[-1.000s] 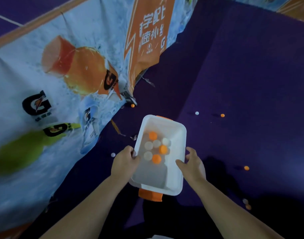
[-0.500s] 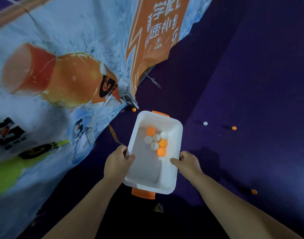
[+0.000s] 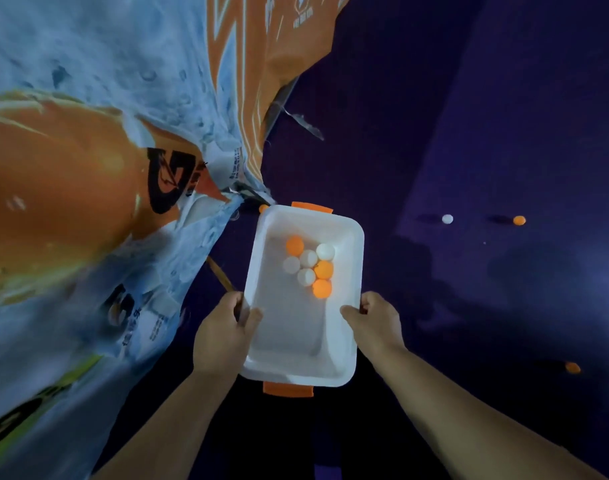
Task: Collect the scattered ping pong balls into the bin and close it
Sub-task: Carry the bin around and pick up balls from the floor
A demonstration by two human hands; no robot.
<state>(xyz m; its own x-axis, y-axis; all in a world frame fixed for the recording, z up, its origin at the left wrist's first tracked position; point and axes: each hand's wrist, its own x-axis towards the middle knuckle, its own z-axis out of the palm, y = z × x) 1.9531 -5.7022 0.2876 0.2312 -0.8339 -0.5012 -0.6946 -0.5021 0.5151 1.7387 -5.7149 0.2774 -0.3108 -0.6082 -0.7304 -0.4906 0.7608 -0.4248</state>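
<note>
Head view: my left hand (image 3: 223, 336) and right hand (image 3: 377, 322) grasp the white bin's (image 3: 344, 370) long rims at center frame; seven ping pong balls (image 3: 310, 265) cluster inside.

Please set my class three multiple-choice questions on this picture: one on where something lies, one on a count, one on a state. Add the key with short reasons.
1. Relative to the bin, the loose white ball lies:
A) inside it
B) on the floor to its right, beside an orange floor ball
C) on top of its lid

2. How many orange balls inside the bin?
A) one
B) six
C) three

3. The bin is:
A) open, held by the left hand and the right hand at its long sides
B) shut with a lid
C) upside down on the floor

Key:
1 B: it rests on the purple floor, to the right of the bin.
2 C: three orange lie among four white balls in the bin.
3 A: no lid is on, and a thumb hooks over each long rim.
</note>
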